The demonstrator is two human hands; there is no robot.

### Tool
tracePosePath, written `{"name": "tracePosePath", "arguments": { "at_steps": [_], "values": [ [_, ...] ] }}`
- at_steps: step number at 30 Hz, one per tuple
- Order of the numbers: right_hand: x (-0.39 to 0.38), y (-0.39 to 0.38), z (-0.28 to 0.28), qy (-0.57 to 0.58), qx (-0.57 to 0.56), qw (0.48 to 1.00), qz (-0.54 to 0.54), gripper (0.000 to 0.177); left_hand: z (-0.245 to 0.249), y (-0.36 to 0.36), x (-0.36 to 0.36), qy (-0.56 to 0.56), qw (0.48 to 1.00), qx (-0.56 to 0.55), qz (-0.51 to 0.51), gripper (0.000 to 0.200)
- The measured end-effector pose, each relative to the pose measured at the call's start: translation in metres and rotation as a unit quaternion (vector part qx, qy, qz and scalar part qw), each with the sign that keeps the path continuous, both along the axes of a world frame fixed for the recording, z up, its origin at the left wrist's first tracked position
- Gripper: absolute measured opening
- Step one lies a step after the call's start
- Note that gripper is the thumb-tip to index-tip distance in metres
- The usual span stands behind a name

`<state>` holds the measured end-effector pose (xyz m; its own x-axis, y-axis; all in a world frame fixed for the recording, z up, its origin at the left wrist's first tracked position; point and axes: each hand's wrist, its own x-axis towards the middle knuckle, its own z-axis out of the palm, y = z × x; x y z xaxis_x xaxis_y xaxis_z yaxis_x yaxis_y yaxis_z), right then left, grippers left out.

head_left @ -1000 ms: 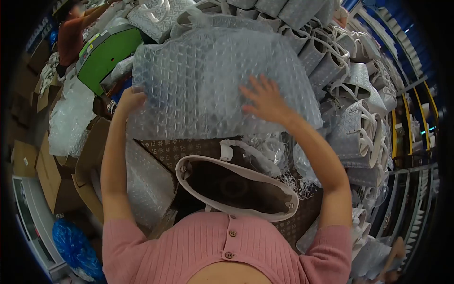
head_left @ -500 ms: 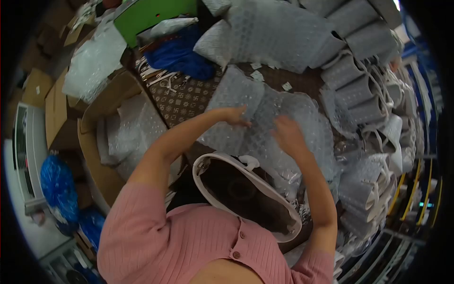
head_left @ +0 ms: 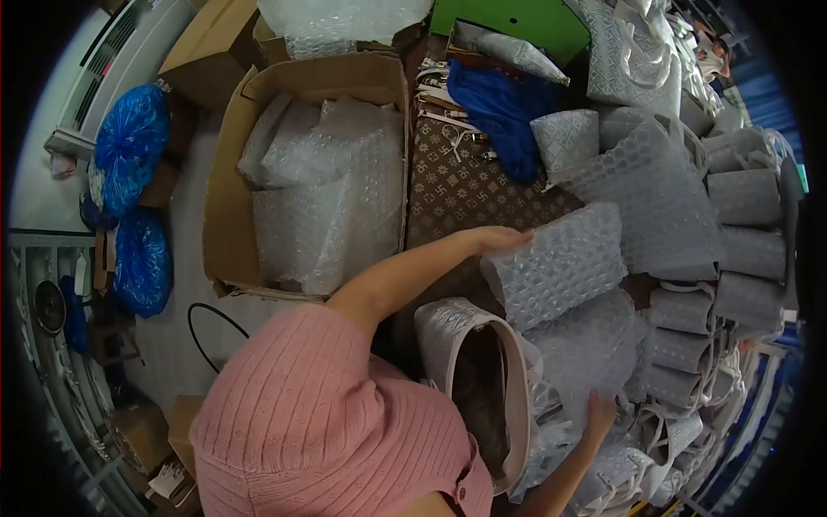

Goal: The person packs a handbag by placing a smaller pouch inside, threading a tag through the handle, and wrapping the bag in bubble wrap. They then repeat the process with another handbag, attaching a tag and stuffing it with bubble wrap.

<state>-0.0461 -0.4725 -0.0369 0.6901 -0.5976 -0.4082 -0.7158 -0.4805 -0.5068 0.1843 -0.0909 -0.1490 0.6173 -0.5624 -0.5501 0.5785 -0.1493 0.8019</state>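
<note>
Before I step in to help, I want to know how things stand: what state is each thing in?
Bubble wrap under the left hand: looks folded over, raised bubbles
Left hand: at the wrap's edge, grip unclear
Right hand: beside the lower wrap, grip unclear
Nearest handbag: open-topped
Cardboard box: open, holding bubble wrap
Blue cloth: crumpled
Upper blue plastic bag: bulging

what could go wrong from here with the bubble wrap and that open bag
The bubble wrap, with the left hand at its edge, could slip or crease. The open bag sits close to the pink top and might get bumped. The right hand is near the crowded bags, so a sweep could disturb them.
</note>
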Motion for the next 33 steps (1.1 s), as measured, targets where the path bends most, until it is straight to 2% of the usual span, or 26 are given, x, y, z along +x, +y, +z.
{"name": "tracePosePath", "arguments": {
  "at_steps": [1,2,3,4,6,9,11,12,13,14,15,17,18,19,20,21,22,23,24,26,27,28,29,31,33],
  "values": [
    [0.012,0.027,0.02,-0.019,-0.073,0.997,0.033,0.046,0.014,-0.002,0.0,-0.056,0.998,0.008,-0.016,0.081],
    [0.021,0.043,0.031,-0.04,-0.148,0.986,0.062,0.042,0.002,-0.007,0.006,-0.088,0.994,0.009,-0.062,0.083],
    [0.026,0.046,0.035,-0.054,-0.153,0.985,0.056,0.042,-0.012,-0.012,0.014,-0.104,0.992,0.005,-0.066,0.083],
    [0.032,0.048,0.038,-0.083,-0.176,0.978,0.071,0.041,-0.023,-0.017,0.024,-0.1,0.989,0.046,-0.101,0.081],
    [0.046,0.064,0.047,-0.129,-0.201,0.968,0.076,0.039,-0.012,-0.017,0.041,-0.116,0.979,0.091,-0.139,0.08],
    [0.068,0.125,0.078,-0.167,-0.156,0.972,0.058,0.041,0.028,-0.006,0.038,-0.195,0.96,0.157,-0.123,0.071],
    [0.082,0.165,0.092,-0.268,0.026,0.96,0.072,0.045,0.078,0.005,0.023,-0.338,0.918,0.204,0.032,0.061],
    [0.089,0.173,0.087,-0.295,0.009,0.949,0.108,0.048,0.093,0.007,0.02,-0.344,0.916,0.203,0.024,0.061],
    [0.097,0.18,0.08,-0.319,-0.008,0.937,0.144,0.05,0.104,0.009,0.017,-0.404,0.888,0.21,0.059,0.062],
    [0.106,0.193,0.081,-0.294,0.029,0.944,0.145,0.052,0.117,0.009,0.012,-0.461,0.856,0.214,0.093,0.062],
    [0.116,0.209,0.083,-0.271,0.067,0.949,0.145,0.054,0.131,0.006,0.005,-0.466,0.855,0.211,0.085,0.062],
    [0.131,0.24,0.096,-0.251,0.091,0.947,0.177,0.057,0.163,0.0,-0.009,-0.446,0.888,0.113,0.009,0.074],
    [0.137,0.245,0.096,-0.255,0.091,0.948,0.167,0.057,0.176,0.002,-0.016,-0.449,0.886,0.112,-0.001,0.074],
    [0.142,0.248,0.092,-0.319,0.127,0.924,0.172,0.057,0.188,0.005,-0.023,-0.485,0.872,0.067,-0.001,0.079],
    [0.146,0.25,0.091,-0.381,0.159,0.894,0.175,0.057,0.196,0.01,-0.028,-0.517,0.856,0.021,-0.002,0.084],
    [0.147,0.257,0.102,-0.383,0.156,0.897,0.157,0.057,0.201,0.015,-0.029,-0.623,0.78,0.056,0.008,0.082],
    [0.144,0.264,0.119,-0.375,0.279,0.875,0.124,0.056,0.205,0.02,-0.029,-0.717,0.692,0.082,0.015,0.08],
    [0.142,0.266,0.129,-0.367,0.395,0.838,0.086,0.055,0.209,0.023,-0.029,-0.758,0.639,0.131,0.022,0.071],
    [0.142,0.262,0.129,-0.373,0.387,0.841,0.059,0.055,0.215,0.022,-0.029,-0.75,0.639,0.167,0.021,0.065],
    [0.138,0.25,0.129,-0.361,0.284,0.858,0.231,0.064,0.23,0.027,-0.026,-0.735,0.643,0.213,0.013,0.053],
    [0.132,0.245,0.142,-0.433,0.031,0.838,0.33,0.066,0.24,0.033,-0.022,-0.726,0.65,0.224,0.006,0.048],
    [0.119,0.243,0.159,-0.46,-0.223,0.757,0.407,0.068,0.252,0.039,-0.021,-0.728,0.648,0.222,-0.018,0.049],
    [0.102,0.247,0.162,-0.451,-0.223,0.773,0.386,0.068,0.266,0.045,-0.019,-0.729,0.647,0.221,-0.046,0.05],
    [0.091,0.203,0.17,-0.434,-0.161,0.834,0.302,0.064,0.293,0.051,-0.025,-0.782,0.604,0.078,-0.132,0.049],
    [0.065,0.159,0.17,-0.41,-0.1,0.882,0.207,0.061,0.316,0.053,-0.037,-0.84,0.513,0.062,-0.167,0.051]
  ]
}}
